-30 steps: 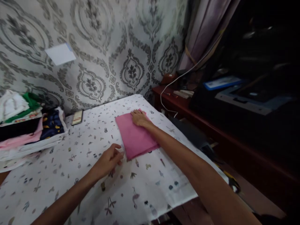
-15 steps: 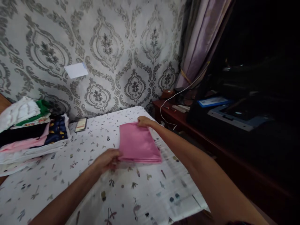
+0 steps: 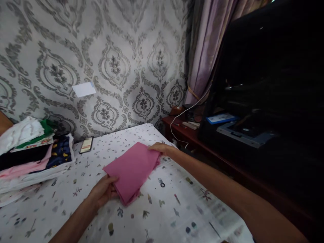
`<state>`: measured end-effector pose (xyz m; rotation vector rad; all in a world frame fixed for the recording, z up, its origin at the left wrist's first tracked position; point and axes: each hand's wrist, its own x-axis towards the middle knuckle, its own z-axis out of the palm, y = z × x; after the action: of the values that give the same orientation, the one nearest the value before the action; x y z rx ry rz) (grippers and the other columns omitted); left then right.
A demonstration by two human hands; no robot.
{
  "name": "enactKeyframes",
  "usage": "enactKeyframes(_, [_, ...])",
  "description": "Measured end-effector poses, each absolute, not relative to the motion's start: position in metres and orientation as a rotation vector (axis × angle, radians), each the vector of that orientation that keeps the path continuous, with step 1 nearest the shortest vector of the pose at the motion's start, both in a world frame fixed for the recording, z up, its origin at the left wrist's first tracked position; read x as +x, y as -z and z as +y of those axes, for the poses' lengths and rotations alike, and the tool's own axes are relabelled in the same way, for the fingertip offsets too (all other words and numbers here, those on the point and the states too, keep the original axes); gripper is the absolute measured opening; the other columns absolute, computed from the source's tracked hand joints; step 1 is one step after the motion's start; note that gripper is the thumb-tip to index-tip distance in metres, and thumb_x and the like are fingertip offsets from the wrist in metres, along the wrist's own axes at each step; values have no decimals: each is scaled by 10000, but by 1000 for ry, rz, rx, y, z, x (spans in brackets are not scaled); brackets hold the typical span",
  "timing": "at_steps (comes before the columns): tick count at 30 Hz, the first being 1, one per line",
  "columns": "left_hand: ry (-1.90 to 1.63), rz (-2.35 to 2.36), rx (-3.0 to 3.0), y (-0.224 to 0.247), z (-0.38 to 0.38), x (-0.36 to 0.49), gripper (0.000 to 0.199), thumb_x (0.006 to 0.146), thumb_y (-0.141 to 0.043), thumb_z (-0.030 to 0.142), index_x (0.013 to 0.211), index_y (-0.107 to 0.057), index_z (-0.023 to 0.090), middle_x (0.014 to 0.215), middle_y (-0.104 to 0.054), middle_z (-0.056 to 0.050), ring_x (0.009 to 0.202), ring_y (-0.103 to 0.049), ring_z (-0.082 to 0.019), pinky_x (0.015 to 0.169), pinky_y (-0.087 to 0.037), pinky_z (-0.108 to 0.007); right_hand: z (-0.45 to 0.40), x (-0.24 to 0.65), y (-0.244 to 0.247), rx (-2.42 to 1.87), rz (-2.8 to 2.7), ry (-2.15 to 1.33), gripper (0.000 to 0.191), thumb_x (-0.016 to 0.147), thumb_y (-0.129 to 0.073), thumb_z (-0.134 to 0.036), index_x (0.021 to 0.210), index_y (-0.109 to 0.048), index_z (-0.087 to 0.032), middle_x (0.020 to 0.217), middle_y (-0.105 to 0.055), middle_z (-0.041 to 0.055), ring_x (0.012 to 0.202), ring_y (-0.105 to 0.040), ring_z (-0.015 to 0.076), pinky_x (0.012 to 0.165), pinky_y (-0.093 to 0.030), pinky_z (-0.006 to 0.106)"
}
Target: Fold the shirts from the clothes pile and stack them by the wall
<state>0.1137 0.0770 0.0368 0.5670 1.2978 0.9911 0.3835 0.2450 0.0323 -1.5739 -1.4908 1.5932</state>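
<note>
A folded pink cloth (image 3: 133, 168), its layers showing along the near edge, is held tilted just over the white printed sheet (image 3: 162, 209). My left hand (image 3: 103, 190) grips its left edge, thumb on top and fingers underneath. At the far right corner, my right hand (image 3: 160, 148) pinches the cloth between thumb and fingers. Whether the cloth is a garment cannot be made out from its folded shape. Its underside is hidden.
A stack of folded clothes (image 3: 35, 152) stands at the left. Near the wall lies a small, blurred-out rectangular item (image 3: 86, 145). To the right are a dark red cabinet (image 3: 182, 130), a white cable (image 3: 174, 119) and a large black screen (image 3: 273, 84).
The pink cloth has turned and come up from lying flat, its left side now nearer me. Both hands have kept hold and shifted with it. My view has tipped up slightly.
</note>
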Motion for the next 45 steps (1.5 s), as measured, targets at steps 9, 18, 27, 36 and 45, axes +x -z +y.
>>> enactKeyframes(9, [-1167,1240,706,-79,144,105,415,652,-650,25,1032,-581,179,809,-736,-27,631,-701,-174,600,-586,-275,281,394,-53,-1362,-1405,-1604,97,746,-705,-177,760,-611,-157,565,-601,-21,491,-561,103,504,-511,199])
enactKeyframes(18, [-1276,1403,1112,-110,325,131,476,678,-522,35,1114,-569,220,962,-727,-23,802,-707,-159,693,-571,-258,404,414,-89,-1432,-1385,-1128,198,832,-643,-238,1017,-690,-184,611,-604,-42,466,-481,75,458,-412,165])
enactKeyframes(27, [-1169,2029,1205,-6,426,127,489,691,-660,153,1163,-537,173,984,-710,-112,1043,-671,-299,794,-527,-356,465,395,6,-1900,-1369,-567,268,827,-615,-222,1074,-719,-234,1036,-722,81,1046,-657,246,857,-493,319])
enactKeyframes(36, [-1029,2143,1338,22,435,120,446,875,-620,225,1297,-492,157,946,-690,-51,876,-690,-199,730,-539,-299,475,402,31,-1901,-1423,-363,321,856,-579,-286,1163,-664,-245,1044,-725,63,969,-659,213,793,-488,287])
enactKeyframes(45, [-819,2222,1676,10,426,125,366,858,-609,215,1220,-569,178,1078,-677,-124,1012,-670,-281,832,-543,-403,474,403,34,-1863,-1496,-206,266,873,-516,-248,1072,-682,-186,944,-710,82,858,-642,207,729,-467,290])
